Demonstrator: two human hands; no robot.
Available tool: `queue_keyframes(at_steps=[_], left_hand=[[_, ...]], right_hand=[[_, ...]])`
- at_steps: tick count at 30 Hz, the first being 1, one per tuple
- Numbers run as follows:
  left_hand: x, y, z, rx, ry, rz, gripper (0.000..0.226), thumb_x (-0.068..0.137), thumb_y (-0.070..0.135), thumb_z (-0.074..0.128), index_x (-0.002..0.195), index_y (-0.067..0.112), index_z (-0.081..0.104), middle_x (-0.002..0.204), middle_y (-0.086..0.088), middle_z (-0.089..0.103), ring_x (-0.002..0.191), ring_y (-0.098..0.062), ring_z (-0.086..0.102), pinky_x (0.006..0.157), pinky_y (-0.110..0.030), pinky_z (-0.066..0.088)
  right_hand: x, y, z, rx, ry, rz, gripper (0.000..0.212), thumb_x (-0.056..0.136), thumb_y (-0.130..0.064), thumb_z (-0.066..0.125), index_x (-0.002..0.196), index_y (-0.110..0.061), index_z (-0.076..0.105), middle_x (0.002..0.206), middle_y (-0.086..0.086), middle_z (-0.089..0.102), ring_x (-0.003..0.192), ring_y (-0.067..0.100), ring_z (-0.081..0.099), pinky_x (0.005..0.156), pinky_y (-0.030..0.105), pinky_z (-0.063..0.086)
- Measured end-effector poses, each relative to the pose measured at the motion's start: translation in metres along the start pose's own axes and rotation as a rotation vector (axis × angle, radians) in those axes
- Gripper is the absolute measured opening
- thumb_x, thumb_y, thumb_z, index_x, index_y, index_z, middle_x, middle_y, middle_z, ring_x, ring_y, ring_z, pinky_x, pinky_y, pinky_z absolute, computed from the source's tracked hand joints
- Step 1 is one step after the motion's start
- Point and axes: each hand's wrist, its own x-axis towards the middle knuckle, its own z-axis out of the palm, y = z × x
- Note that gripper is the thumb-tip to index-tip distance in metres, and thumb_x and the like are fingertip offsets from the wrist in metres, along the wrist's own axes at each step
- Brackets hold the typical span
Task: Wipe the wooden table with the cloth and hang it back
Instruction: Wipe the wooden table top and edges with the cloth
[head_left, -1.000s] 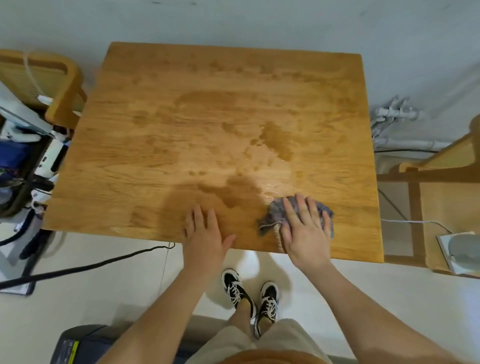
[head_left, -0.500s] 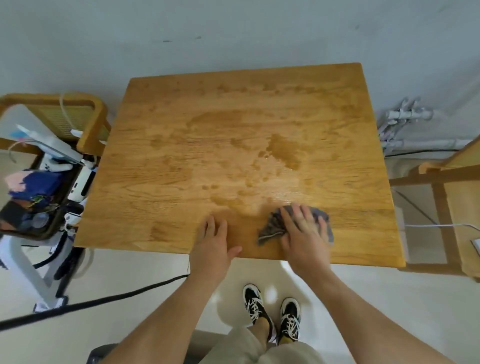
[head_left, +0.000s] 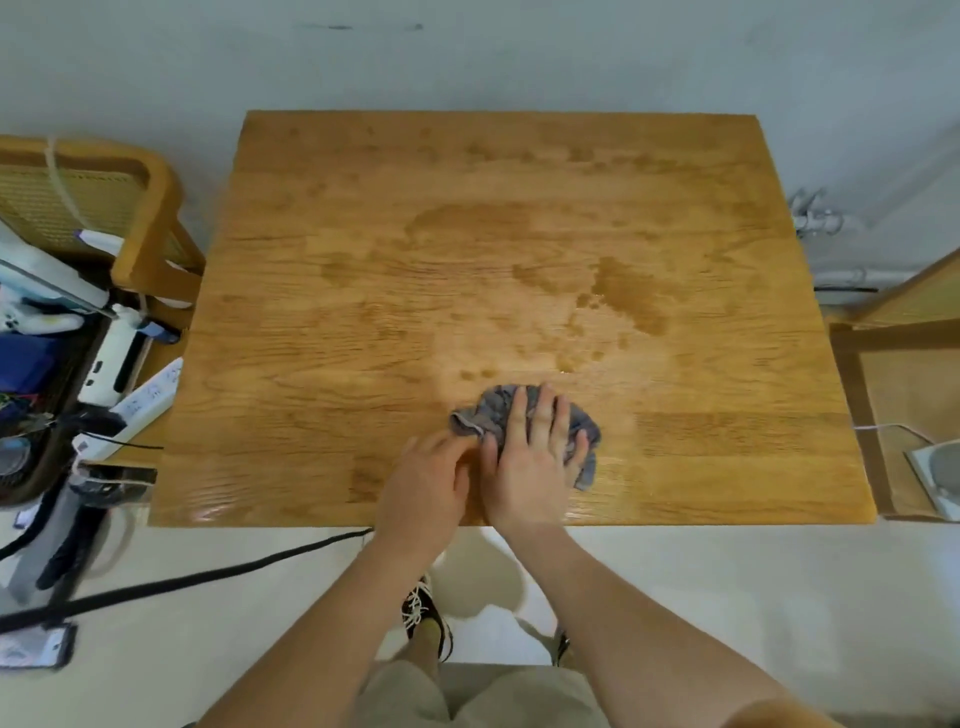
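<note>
A square wooden table (head_left: 363, 291) fills the middle of the view, with darker damp patches across its top. A crumpled grey cloth (head_left: 491, 410) lies near the front edge, right of centre. My right hand (head_left: 535, 457) lies flat on the cloth with fingers spread, pressing it to the wood. My left hand (head_left: 428, 483) sits right beside it on the left, blurred, its fingertips at the cloth's left corner. Whether those fingers pinch the cloth is not clear.
A wooden chair with a woven back (head_left: 140, 218) stands left of the table, above a rack holding a white power strip (head_left: 140, 405) and other clutter. A black cable (head_left: 182, 582) crosses the floor. Another wooden chair (head_left: 904, 338) stands at the right. White pipes (head_left: 815, 218) run along the wall.
My left hand slid right from flat on the wood until it touches my right hand and the cloth's corner. My right hand stays on the cloth. The camera view shifted, bringing the table more to the centre.
</note>
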Motion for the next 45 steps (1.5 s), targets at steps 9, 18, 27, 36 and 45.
queue_keyframes(at_steps=[9, 18, 27, 36, 45], left_hand=[[0.010, -0.061, -0.023, 0.048, -0.144, 0.126, 0.028, 0.094, 0.018, 0.051, 0.121, 0.026, 0.056, 0.111, 0.006, 0.052, 0.110, -0.017, 0.043, 0.089, -0.033, 0.044], [0.007, -0.124, -0.064, -0.138, 0.022, -0.200, 0.027, 0.088, 0.005, 0.050, 0.103, 0.020, 0.067, 0.102, 0.002, 0.063, 0.099, -0.021, 0.055, 0.078, -0.030, 0.043], [0.001, -0.226, -0.106, -0.220, 0.390, -0.771, 0.029, 0.092, 0.018, 0.050, 0.120, 0.013, 0.056, 0.119, -0.010, 0.057, 0.112, -0.029, 0.049, 0.083, -0.033, 0.037], [0.010, -0.240, -0.104, -0.336, 0.223, -0.986, 0.051, 0.102, 0.035, 0.017, 0.091, 0.007, 0.058, 0.094, -0.015, 0.056, 0.082, -0.026, 0.044, 0.073, -0.036, 0.034], [0.017, -0.238, -0.101, -0.242, 0.290, -0.965, 0.054, 0.102, 0.029, 0.018, 0.091, 0.001, 0.063, 0.098, -0.022, 0.061, 0.078, -0.025, 0.043, 0.070, -0.034, 0.034]], right_hand=[[-0.008, 0.071, -0.030, -0.069, 0.016, 0.061, 0.059, 0.095, -0.042, 0.018, 0.154, -0.031, 0.021, 0.163, -0.003, 0.015, 0.150, 0.018, 0.006, 0.118, 0.050, 0.011], [-0.032, -0.104, 0.036, 0.036, 0.027, 0.016, 0.062, 0.095, -0.038, 0.029, 0.155, -0.026, 0.018, 0.164, 0.001, 0.008, 0.151, 0.023, 0.002, 0.117, 0.053, 0.001], [-0.022, -0.055, 0.021, -0.193, -0.022, -0.514, 0.054, 0.098, -0.044, 0.028, 0.150, -0.030, 0.034, 0.160, -0.002, 0.025, 0.148, 0.020, 0.020, 0.117, 0.050, 0.019], [-0.041, -0.159, 0.061, -0.096, 0.014, -0.219, 0.060, 0.097, -0.042, 0.022, 0.154, -0.025, 0.022, 0.163, 0.004, 0.012, 0.150, 0.025, 0.006, 0.116, 0.052, 0.002], [0.001, -0.071, 0.024, -0.295, -0.004, -0.727, 0.052, 0.097, -0.039, 0.032, 0.148, -0.029, 0.037, 0.158, 0.002, 0.030, 0.147, 0.021, 0.025, 0.114, 0.048, 0.020]])
